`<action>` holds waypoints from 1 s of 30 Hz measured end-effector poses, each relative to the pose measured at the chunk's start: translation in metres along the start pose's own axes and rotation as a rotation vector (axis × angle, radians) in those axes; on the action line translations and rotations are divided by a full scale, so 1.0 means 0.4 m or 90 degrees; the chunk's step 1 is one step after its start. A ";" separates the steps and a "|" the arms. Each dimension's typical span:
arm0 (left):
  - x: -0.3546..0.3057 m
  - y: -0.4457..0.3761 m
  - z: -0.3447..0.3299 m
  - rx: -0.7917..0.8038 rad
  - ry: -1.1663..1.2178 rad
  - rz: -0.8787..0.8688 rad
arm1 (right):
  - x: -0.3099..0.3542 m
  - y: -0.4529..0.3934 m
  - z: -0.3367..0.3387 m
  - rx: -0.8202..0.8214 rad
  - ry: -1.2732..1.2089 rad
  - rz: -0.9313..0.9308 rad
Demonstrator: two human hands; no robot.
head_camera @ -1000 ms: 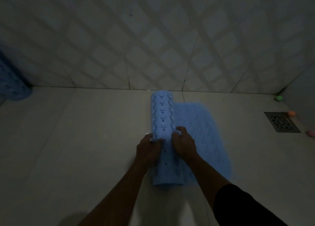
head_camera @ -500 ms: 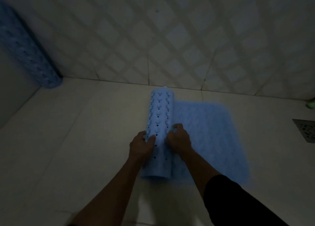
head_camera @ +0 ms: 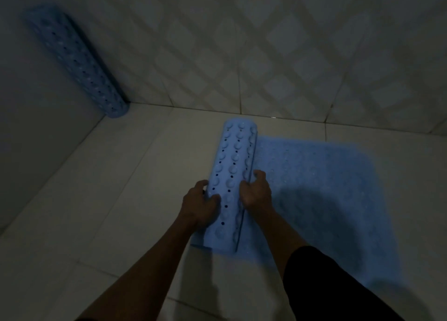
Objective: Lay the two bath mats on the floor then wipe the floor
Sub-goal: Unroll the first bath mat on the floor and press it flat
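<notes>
A light blue bath mat (head_camera: 321,175) with suction cups and small holes lies partly unrolled on the pale floor tiles. Its flat part spreads to the right; the rolled part (head_camera: 233,166) stands as a tube in the middle. My left hand (head_camera: 199,203) grips the roll's left side with curled fingers. My right hand (head_camera: 255,191) grips its right side at the seam where the roll meets the flat part. A second blue mat (head_camera: 79,62), still rolled, leans upright in the far left corner.
A diamond-patterned tiled wall (head_camera: 266,54) runs across the back. A plain wall (head_camera: 36,139) closes the left side. Pale floor tiles (head_camera: 108,212) stretch left of the roll. The room is dim. A dark sleeve (head_camera: 333,289) covers my right upper arm.
The roll has moved left as more flat mat appears on its right. My view has turned left, so the floor drain has left the frame and the corner mat is fully seen.
</notes>
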State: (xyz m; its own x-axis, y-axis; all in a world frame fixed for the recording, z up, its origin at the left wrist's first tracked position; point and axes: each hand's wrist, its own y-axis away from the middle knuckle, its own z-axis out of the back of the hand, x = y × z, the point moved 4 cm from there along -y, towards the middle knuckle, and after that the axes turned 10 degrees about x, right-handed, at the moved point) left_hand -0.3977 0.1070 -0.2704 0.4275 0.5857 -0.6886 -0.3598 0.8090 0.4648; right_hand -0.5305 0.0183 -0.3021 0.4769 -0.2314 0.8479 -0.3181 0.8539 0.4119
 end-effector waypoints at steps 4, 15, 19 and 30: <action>0.002 -0.024 0.023 0.009 0.011 0.047 | 0.024 -0.010 -0.041 0.027 0.016 0.017; 0.094 -0.107 0.129 0.051 -0.016 -0.029 | 0.071 -0.048 -0.182 0.037 0.076 0.021; 0.146 -0.157 0.152 0.050 0.023 -0.052 | 0.082 -0.072 -0.213 0.036 0.191 -0.048; 0.257 -0.245 0.182 -0.031 -0.005 -0.214 | 0.116 -0.134 -0.259 0.009 0.131 -0.019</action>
State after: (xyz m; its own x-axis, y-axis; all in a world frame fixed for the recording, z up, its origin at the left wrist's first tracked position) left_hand -0.2581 0.0913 -0.3463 0.5349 0.2867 -0.7948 -0.2362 0.9539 0.1851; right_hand -0.4064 0.0100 -0.3196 0.6431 -0.1548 0.7500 -0.3126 0.8410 0.4416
